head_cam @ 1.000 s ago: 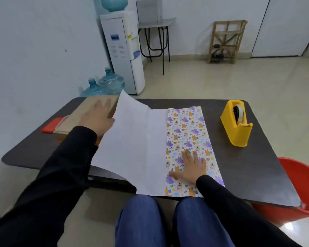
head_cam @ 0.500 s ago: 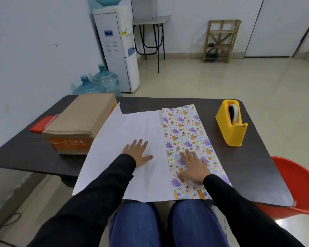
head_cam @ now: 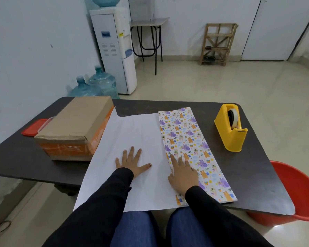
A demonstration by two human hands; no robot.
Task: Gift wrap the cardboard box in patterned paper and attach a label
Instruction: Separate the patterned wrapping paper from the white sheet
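The dark desk [head_cam: 230, 175] carries everything. Most of its middle is covered by the sheet of patterned paper [head_cam: 136, 136], lying with its white back up, its near edge hanging over the desk's front above the person's knees. The sheet's right part is folded over into a long strip [head_cam: 185, 136] that shows the printed side, with orange and purple animals.

The cardboard box [head_cam: 78, 120] stands on the left of the desk, closed, so what it holds cannot be seen. Its right side touches the left edge of the paper, and orange tape runs round its lower walls.

A red tub [head_cam: 296, 189] stands on the floor beyond the desk's right corner. The desk hides most of its inside.

A yellow tape dispenser [head_cam: 229, 132] sits near the right edge, well apart from the paper, with a roll of tape [head_cam: 234, 118] in its slot.

A small container with a red lid [head_cam: 34, 127] pokes out just behind the box on the far left. Its contents are hidden.

The left hand [head_cam: 132, 162] lies flat on the white side, fingers spread, grasping nothing. The right hand [head_cam: 183, 172] rests flat on the left edge of the folded strip, fingers straight, also released.
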